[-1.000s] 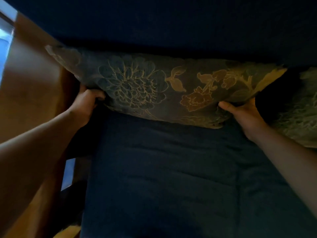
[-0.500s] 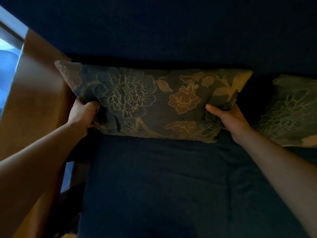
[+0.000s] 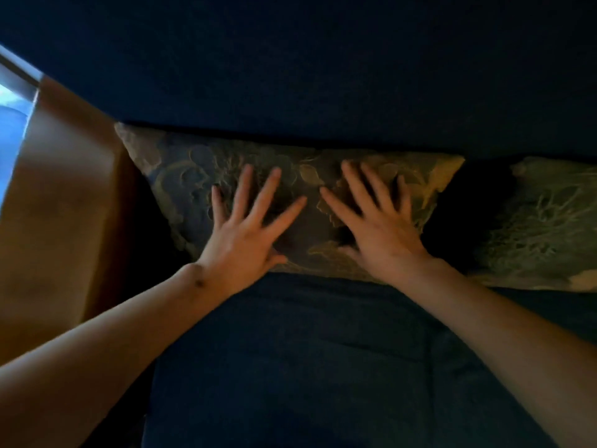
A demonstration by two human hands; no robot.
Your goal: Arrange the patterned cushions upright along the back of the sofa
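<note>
A: What is nearest?
B: The dark blue fabric sofa seat point(image 3: 307, 367).
A: And the hands?
B: Left hand point(image 3: 240, 240) and right hand point(image 3: 384, 237) lie flat, fingers spread, gripping nothing, pressing the floral patterned cushion point(image 3: 181, 176) upright against the far backrest point(image 3: 323, 76).

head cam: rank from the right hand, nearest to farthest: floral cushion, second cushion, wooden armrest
1. floral cushion: directly under the right hand, which lies flat on it.
2. second cushion: to its right, across a dark gap.
3. wooden armrest: far left, beyond the left hand.
</note>
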